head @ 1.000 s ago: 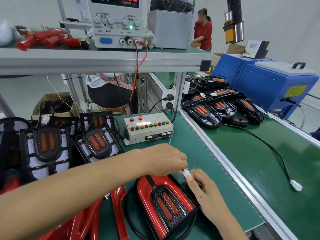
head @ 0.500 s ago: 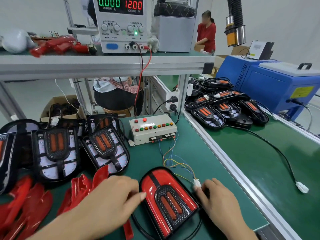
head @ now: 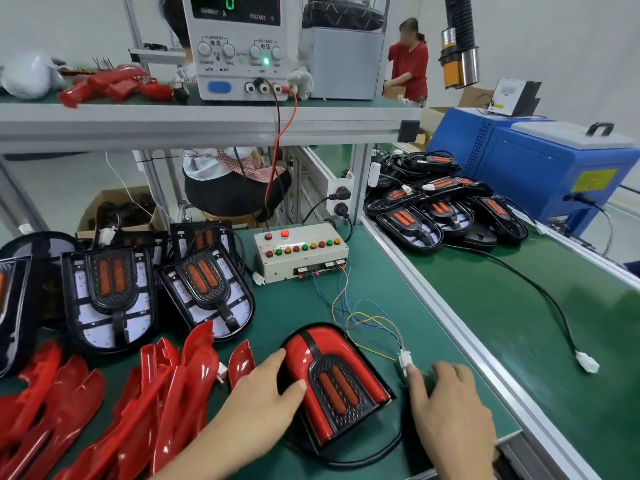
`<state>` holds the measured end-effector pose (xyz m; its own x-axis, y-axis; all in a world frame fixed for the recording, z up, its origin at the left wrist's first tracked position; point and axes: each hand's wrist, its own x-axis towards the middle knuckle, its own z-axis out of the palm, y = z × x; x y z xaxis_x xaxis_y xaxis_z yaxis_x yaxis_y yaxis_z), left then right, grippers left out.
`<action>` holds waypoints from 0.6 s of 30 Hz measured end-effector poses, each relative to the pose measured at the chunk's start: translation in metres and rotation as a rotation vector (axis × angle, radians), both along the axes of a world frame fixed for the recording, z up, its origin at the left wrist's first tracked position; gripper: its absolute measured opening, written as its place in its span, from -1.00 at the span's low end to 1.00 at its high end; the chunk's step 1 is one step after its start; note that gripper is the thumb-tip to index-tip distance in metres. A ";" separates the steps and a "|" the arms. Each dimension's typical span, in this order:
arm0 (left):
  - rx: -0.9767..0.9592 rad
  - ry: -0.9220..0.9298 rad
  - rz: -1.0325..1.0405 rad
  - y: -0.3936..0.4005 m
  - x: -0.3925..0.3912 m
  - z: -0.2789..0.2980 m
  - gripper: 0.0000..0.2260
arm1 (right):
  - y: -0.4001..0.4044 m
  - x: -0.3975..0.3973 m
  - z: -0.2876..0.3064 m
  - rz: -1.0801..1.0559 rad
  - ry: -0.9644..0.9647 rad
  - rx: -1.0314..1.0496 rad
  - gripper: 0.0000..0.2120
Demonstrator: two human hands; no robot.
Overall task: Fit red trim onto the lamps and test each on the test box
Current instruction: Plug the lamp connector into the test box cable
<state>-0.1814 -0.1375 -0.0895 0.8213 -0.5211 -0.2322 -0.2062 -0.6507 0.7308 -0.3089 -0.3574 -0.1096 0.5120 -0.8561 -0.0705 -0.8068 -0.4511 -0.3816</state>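
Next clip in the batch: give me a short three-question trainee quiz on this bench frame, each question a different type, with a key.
1. True or false: the red-trimmed lamp with the black mesh centre lies on the green bench mat in front of the white test box with coloured buttons.
2. Which hand rests on that lamp? A) left hand B) right hand C) neither
3. Fill in: the thin coloured wires run from the test box to a small white ____ at the right hand's fingertip.

Key: 1 true; 2 A; 3 connector.
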 end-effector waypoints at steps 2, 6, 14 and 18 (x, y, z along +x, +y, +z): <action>-0.088 0.069 0.050 -0.004 0.002 -0.001 -0.42 | 0.003 -0.001 0.005 0.007 -0.170 0.020 -0.57; -0.218 0.236 0.167 -0.008 0.005 -0.006 -0.40 | 0.010 -0.006 0.004 0.087 -0.529 0.306 -0.74; -0.376 0.262 0.248 -0.021 0.005 -0.020 -0.55 | 0.011 0.005 0.009 0.296 -0.539 0.938 -0.69; -0.397 0.172 0.236 -0.030 0.016 -0.016 -0.50 | 0.013 0.007 0.010 0.358 -0.579 0.984 -0.84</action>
